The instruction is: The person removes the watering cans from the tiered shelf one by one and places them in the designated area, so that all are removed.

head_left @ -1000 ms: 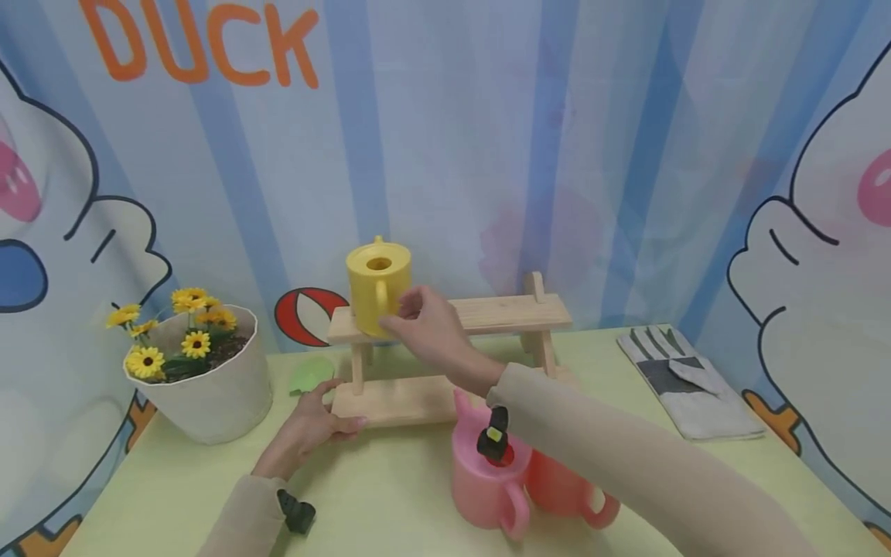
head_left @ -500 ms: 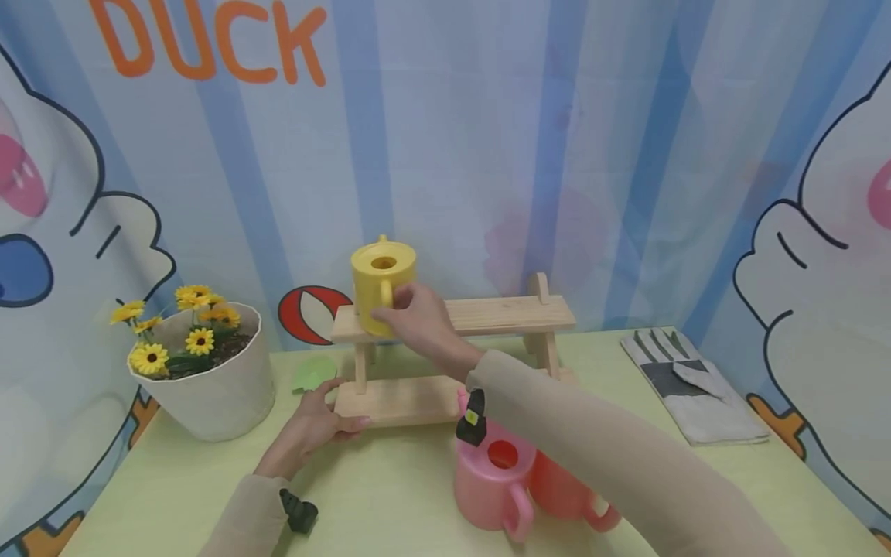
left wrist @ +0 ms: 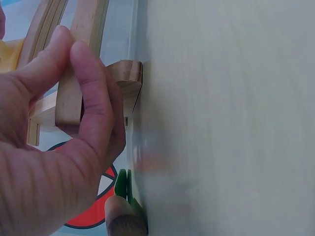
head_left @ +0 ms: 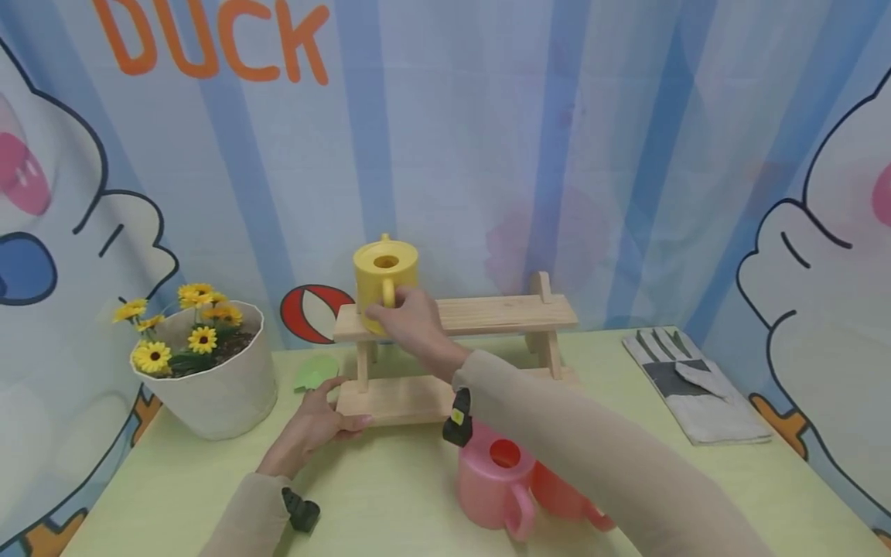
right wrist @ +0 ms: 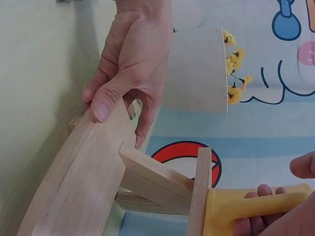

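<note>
A yellow watering can (head_left: 369,288) stands upright on the left end of the upper shelf of a two-tier wooden stand (head_left: 501,311). My right hand (head_left: 414,325) holds its handle, and in the right wrist view the fingers (right wrist: 256,211) pass through the handle loop. Lower down, my left hand (head_left: 313,422) grips the left end of the lower shelf (head_left: 400,398). Thumb and fingers pinch that board from both sides in the left wrist view. In front of the stand are a pink watering can (head_left: 483,491) and a red watering can (head_left: 557,495), partly hidden by my right sleeve.
A pale pot (head_left: 216,402) with yellow flowers stands at the left. Between it and the stand lies a small green tool (head_left: 316,373), whose wooden handle (left wrist: 123,216) shows in the left wrist view. Folded grey-and-white gloves (head_left: 703,398) lie at the right, before a printed curtain (head_left: 459,155).
My right hand has closed in on the yellow can's handle, and its forearm has shifted left. The head view has drifted slightly. My left hand keeps its grip on the lower shelf.
</note>
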Demonstrator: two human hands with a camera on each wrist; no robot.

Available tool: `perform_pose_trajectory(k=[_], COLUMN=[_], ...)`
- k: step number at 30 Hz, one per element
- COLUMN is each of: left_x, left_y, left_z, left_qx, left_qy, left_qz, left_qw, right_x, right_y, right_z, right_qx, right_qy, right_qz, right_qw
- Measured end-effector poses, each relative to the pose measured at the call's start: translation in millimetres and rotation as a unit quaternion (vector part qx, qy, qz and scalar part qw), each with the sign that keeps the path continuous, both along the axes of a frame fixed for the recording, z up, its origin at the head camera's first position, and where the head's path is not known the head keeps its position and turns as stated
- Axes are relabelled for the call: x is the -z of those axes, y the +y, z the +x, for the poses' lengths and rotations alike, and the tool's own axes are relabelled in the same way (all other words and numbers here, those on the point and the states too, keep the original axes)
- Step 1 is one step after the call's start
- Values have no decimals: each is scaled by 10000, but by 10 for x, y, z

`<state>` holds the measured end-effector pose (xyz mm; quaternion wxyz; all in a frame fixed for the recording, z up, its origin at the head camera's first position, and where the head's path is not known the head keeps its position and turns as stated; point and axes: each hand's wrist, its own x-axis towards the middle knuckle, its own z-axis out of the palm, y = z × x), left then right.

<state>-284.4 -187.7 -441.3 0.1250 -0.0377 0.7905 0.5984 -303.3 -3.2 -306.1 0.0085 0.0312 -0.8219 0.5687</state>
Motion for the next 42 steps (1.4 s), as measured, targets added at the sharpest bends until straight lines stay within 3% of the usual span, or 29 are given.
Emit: perform_pose_trajectory(k=[13,25,32,42], left_x=[2,1,35,22], left_y=[8,7,6,8], left_z=[-4,0,8,-12], left_qx=[-44,-98,-109,-163], left_qy=[39,66,25,-35], left_qz=[22,48,56,54], left_qw=[10000,9999,9999,9998], right_x=[28,73,83,43], right_y=[-82,-59,-63,-8], right_z=[-40,-98,-118,-111], right_qx=[65,-261,-151,69], right_qy=[1,-74,-257,-15], right_qz=[-342,-1454,-1644,-1552], right_qw=[9994,9890,9859,9879])
